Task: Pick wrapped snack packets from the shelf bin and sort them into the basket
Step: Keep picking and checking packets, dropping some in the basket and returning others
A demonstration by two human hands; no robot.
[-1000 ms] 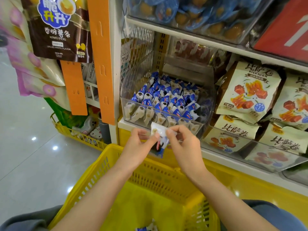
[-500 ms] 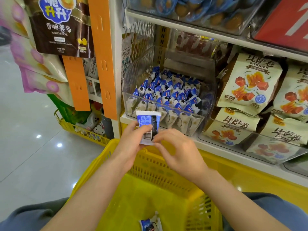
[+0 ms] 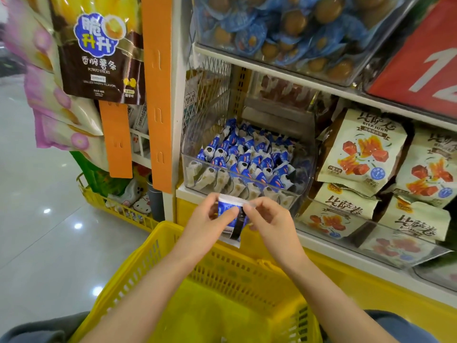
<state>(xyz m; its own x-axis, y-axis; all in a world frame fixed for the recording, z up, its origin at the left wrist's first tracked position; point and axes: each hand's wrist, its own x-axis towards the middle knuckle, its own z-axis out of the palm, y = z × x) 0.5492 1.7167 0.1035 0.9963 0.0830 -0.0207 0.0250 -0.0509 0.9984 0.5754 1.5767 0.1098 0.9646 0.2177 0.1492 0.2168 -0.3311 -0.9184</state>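
**A:** From the head view, what does the snack packet (image 3: 231, 220) look like?

**B:** It is blue and white with a dark band down one side and a white crimped seam along the top. It hangs upright, just in front of the clear shelf bin (image 3: 197, 134) and over the far rim of the yellow basket (image 3: 133, 258).

**A:** And the bin?

**B:** Packed with rows of the same blue-and-white packets (image 3: 247, 159) leaning against its front wall.

**A:** What edges, and how much room?

**B:** The bin's front lip sits just behind the fingers. An orange strip (image 3: 158, 95) stands to its left and beige snack bags (image 3: 361, 149) crowd its right. Below the wrists the basket's mouth lies open, with both forearms crossing over it.

**A:** The hands?

**B:** The left hand (image 3: 207, 224) curls round the packet's left side, thumb on the front. The right hand (image 3: 269, 224) pinches the top seam's right corner between thumb and forefinger, its other fingers folded loosely.
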